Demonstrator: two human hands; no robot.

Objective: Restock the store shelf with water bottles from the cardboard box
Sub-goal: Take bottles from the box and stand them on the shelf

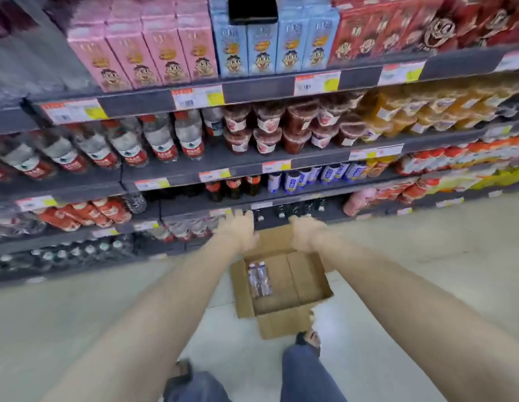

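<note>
An open cardboard box (306, 281) sits on the floor in front of the shelves. Two clear water bottles (259, 280) lie side by side at its left end; the remainder of its bottom is bare. Both my arms reach forward above the box. My left hand (238, 229) and my right hand (306, 232) hover over the box's far edge, blurred, fingers spread, holding nothing. Red-labelled water bottles (162, 140) stand in a row on the second shelf at the left.
The shelf unit (252, 89) fills the upper view: pink, blue and red cartons on top, jars and orange drinks to the right, dark soda bottles and more bottles lower down. My feet and jeans (306, 369) stand on pale floor just behind the box.
</note>
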